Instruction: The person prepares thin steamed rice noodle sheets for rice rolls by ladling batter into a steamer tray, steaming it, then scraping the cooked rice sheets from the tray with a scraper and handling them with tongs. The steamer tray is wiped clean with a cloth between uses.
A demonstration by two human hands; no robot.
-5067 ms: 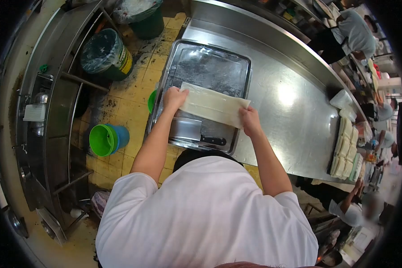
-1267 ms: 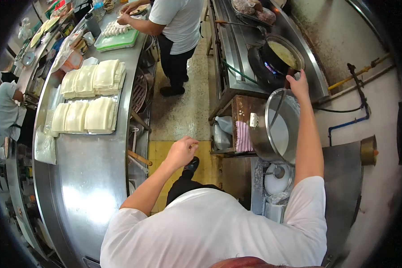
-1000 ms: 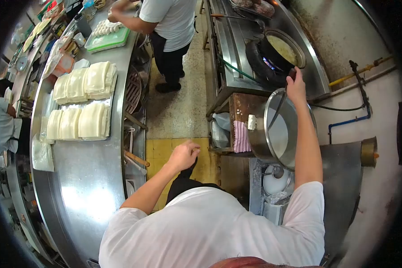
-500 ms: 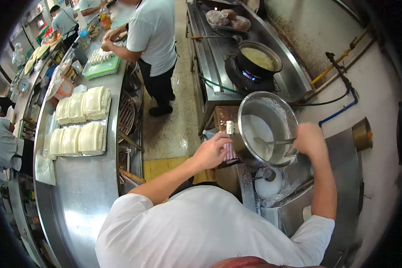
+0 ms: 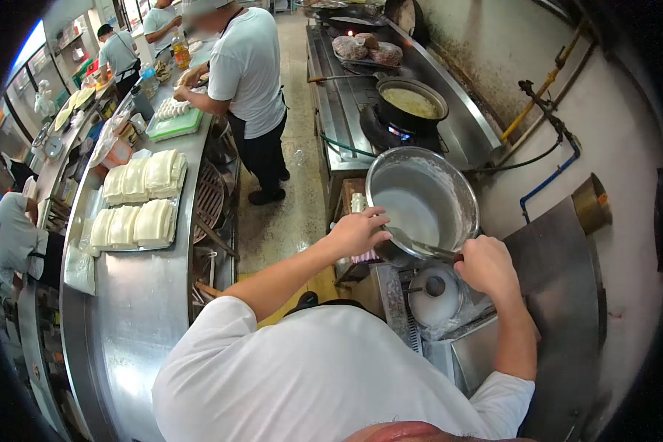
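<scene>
A large steel pot [image 5: 460, 183] stands before me, with cloudy white liquid [image 5: 414, 210] inside and pale residue along its inner wall. My right hand [image 5: 488, 267] is wrapped around the dark handle of a long metal ladle [image 5: 433, 251], which lies across the pot's near rim. The ladle's head points left, toward my left hand [image 5: 359, 233]. That hand is at the pot's near left edge with its fingers stretched and apart, fingertips close to the ladle's head.
Beyond the pot, a wok [image 5: 412, 103] of yellowish liquid sits over a blue flame. A round lid [image 5: 435, 298] lies below the pot. On the left, a steel counter [image 5: 136, 317] bears stacked pale dough sheets [image 5: 151, 221]. A co-worker [image 5: 250, 81] stands at that counter; others work farther back.
The ladle has come up from the liquid to the near rim. My right hand has moved down and left, while my left hand's fingers have spread toward the ladle's head.
</scene>
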